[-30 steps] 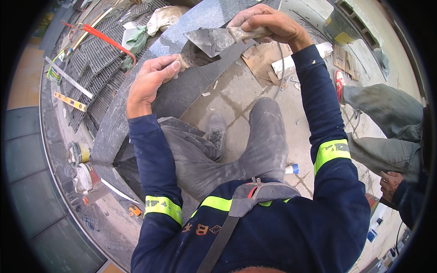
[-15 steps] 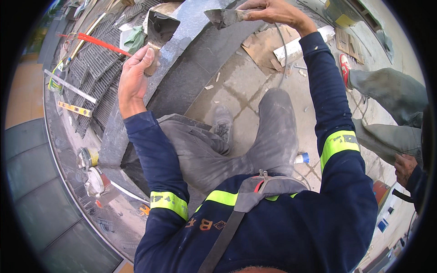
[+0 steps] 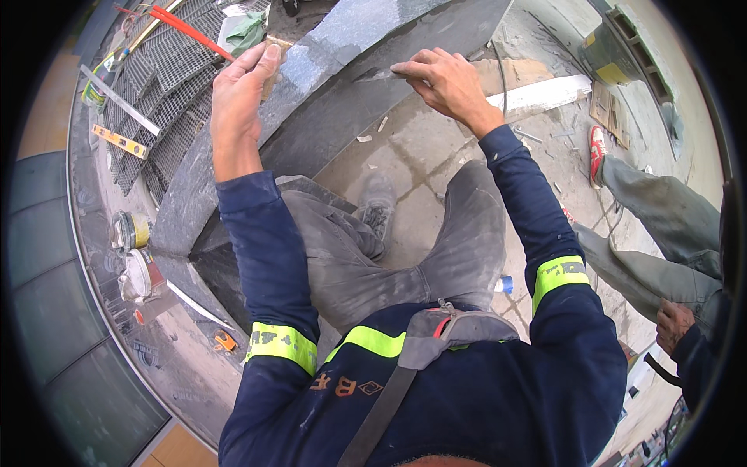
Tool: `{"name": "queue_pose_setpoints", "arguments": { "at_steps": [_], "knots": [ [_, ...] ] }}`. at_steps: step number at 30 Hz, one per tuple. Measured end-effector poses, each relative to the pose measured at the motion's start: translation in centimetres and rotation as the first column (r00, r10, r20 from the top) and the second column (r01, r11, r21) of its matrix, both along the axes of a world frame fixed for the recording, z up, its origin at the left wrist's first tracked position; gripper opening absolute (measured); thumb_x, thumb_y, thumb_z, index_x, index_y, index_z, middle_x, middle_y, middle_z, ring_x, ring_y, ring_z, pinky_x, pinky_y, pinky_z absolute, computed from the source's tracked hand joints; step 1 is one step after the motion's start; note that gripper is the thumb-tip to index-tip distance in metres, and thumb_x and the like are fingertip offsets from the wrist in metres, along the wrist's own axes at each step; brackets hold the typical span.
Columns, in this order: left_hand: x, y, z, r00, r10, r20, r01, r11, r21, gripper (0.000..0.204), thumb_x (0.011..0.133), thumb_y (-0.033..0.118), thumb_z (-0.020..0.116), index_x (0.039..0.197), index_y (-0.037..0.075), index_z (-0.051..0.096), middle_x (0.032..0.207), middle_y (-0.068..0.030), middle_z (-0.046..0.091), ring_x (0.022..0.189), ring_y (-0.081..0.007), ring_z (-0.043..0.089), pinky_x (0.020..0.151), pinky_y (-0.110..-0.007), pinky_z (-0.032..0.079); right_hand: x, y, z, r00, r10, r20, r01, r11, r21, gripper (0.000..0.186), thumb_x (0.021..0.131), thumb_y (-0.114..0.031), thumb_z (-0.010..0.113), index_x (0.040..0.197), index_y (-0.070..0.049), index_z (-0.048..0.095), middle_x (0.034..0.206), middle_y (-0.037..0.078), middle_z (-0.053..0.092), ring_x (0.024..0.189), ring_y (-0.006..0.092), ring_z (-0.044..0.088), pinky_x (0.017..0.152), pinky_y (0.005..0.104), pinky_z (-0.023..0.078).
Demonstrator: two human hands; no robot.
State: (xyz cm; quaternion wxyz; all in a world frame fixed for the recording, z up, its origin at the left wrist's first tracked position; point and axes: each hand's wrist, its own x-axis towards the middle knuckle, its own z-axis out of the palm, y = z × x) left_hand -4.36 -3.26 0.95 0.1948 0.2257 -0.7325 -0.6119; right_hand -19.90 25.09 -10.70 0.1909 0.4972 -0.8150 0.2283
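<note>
Where the stone ledge [image 3: 327, 117] curves: it sweeps from lower left to upper right beyond the wearer's knees, its speckled pale-grey top on the far side, its dark side face toward the wearer.
Black grid panels [image 3: 171, 97]: heaped past the ledge at upper left, beyond the left hand.
Left hand [image 3: 240, 105]: raised in front of the ledge's top, fingers and thumb clamped together on a tool handle [image 3: 269, 84].
Right hand [image 3: 453, 87]: raised at about the same height in view, well apart from the left, fingers curled closed around a thin grey tool [image 3: 401, 69].
Gap between the hands: the ledge's dark side face shows here, to the left of the right fingertips; the right hand looks nearer to that face, though whether anything touches it cannot be told.
Tool handle: pale and worn, inside the left grip, its long axis seeming to tilt away from the wearer; its far end cannot be made out.
Thin grey tool: nearly edge-on, poking leftward from the right fingertips toward the left hand; its full shape is hidden.
</note>
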Motion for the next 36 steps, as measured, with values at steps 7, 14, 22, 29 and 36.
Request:
{"name": "queue_pose_setpoints", "arguments": {
  "at_steps": [7, 14, 22, 29, 36],
  "knots": [
    [0.2, 0.3, 0.1, 1.0, 0.001, 0.001, -0.001, 1.0, -0.016, 0.043, 0.099, 0.028, 0.078, 0.13, 0.0, 0.074, 0.113, -0.0039, 0.075, 0.103, -0.0122, 0.065, 0.094, -0.028, 0.047, -0.5, -1.7, 0.3, 0.998, -0.043, -0.052, 0.041, 0.998, -0.04, 0.024, 0.091, -0.019, 0.073, 0.109, -0.03, 0.084, 0.095, -0.004, 0.074, 0.095, 0.0191, 0.07, 0.074, 0.0367, 0.056],
    [0.2, 0.8, 0.5, 1.0, 0.016, -0.001, -0.016, 1.0, -0.011, 0.042, 0.098, 0.025, 0.079, 0.129, -0.002, 0.074, 0.113, -0.0078, 0.077, 0.104, -0.0145, 0.069, 0.095, -0.028, 0.051, -0.9, -2.2, 3.1, 0.995, -0.03, -0.095, 0.033, 0.999, 0.026, 0.022, 0.094, -0.025, 0.073, 0.114, -0.027, 0.083, 0.099, -0.004, 0.075, 0.092, 0.0192, 0.072, 0.074, 0.0343, 0.058],
    [0.2, 0.5, 0.2, 1.0, 0.024, 0.0, -0.024, 0.999, -0.022, 0.041, 0.097, 0.024, 0.08, 0.129, -0.002, 0.074, 0.112, -0.0101, 0.078, 0.103, -0.0155, 0.072, 0.095, -0.028, 0.053, -1.5, -2.0, 4.7, 0.998, -0.028, -0.063, 0.034, 0.996, 0.088, 0.022, 0.097, -0.032, 0.072, 0.117, -0.031, 0.082, 0.103, -0.004, 0.076, 0.094, 0.0202, 0.073, 0.077, 0.0343, 0.06],
    [0.5, 0.4, 0.2, 1.0, 0.013, -0.007, -0.013, 1.0, -0.029, 0.04, 0.097, 0.025, 0.08, 0.127, 0.0, 0.075, 0.11, -0.009, 0.078, 0.102, -0.0146, 0.072, 0.094, -0.028, 0.054, -1.9, -1.6, 4.4, 1.0, -0.018, 0.009, 0.017, 0.998, 0.057, 0.024, 0.097, -0.033, 0.073, 0.119, -0.032, 0.082, 0.107, -0.004, 0.076, 0.095, 0.0193, 0.073, 0.078, 0.0328, 0.06],
    [0.2, 0.5, 0.1, 1.0, 0.021, 0.019, -0.02, 1.0, -0.021, 0.045, 0.097, 0.028, 0.08, 0.13, -0.001, 0.074, 0.114, -0.0059, 0.076, 0.109, -0.0146, 0.066, 0.1, -0.029, 0.046, -2.1, -1.2, 4.1, 0.998, -0.057, 0.026, 0.056, 0.996, 0.066, 0.026, 0.097, -0.032, 0.073, 0.122, -0.034, 0.081, 0.109, -0.006, 0.076, 0.094, 0.0176, 0.073, 0.077, 0.0332, 0.06]
  ]
}}
